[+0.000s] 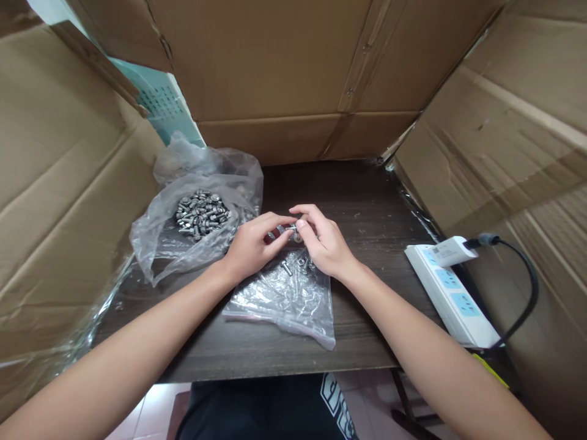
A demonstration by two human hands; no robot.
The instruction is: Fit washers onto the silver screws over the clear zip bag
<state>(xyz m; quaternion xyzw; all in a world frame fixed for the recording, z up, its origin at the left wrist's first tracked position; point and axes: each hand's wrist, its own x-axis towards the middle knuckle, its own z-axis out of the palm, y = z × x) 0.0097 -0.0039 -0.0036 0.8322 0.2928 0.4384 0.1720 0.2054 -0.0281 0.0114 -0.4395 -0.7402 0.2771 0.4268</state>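
My left hand (257,243) and my right hand (323,243) meet over the middle of the dark table, fingertips closed around small metal hardware (294,229). The piece between them looks like a screw or bolt, too small to make out fully. Beneath and in front of my hands lies a clear zip bag (284,299). Several loose screws and washers (302,263) rest on or in its upper part, beside my right hand. To the left, an open plastic bag (158,244) holds a heap of metal bolts (202,214), near my left hand.
A white power strip (452,299) with a plugged-in adapter (454,250) and black cable (534,287) lies at the right. Cardboard walls (275,61) stand behind and at both sides of the dark table (367,201). A yellow object (490,370) shows at lower right.
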